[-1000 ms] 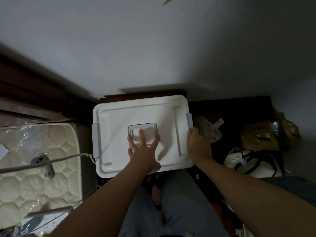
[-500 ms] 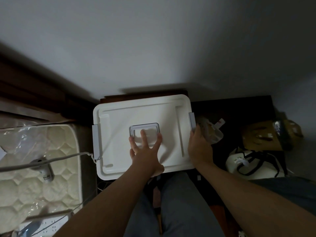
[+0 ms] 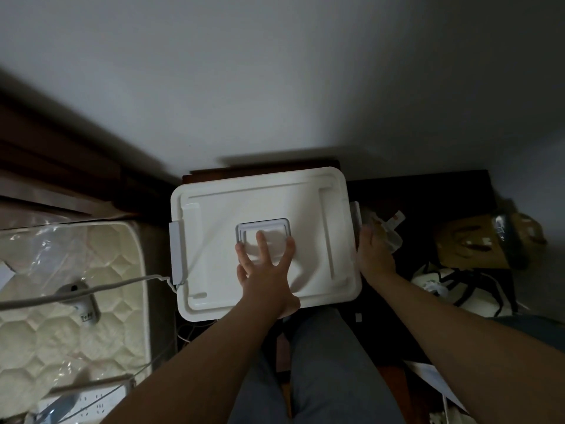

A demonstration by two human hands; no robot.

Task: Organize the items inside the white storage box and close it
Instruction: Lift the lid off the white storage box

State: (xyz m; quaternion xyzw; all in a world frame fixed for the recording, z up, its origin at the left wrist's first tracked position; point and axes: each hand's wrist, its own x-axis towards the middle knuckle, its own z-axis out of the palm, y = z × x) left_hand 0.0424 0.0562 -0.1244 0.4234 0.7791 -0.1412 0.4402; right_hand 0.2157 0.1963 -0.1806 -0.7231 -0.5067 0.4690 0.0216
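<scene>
Head view, one entry: white storage box [image 3: 266,240] with lid [image 3: 214,215] seated, on a dark stand against the wall, mattress [image 3: 67,286] beside its left edge. My left hand [image 3: 266,270] lies flat, fingers spread, on the lid's recessed handle [image 3: 263,237], gripping nothing. My right hand [image 3: 373,255] is at the right-edge latch [image 3: 354,218]; whether it has closed on it, I cannot tell. Left latch [image 3: 177,252] looks down. Risk: uneven pressure tips the lid, leaving the right side unlatched.
</scene>
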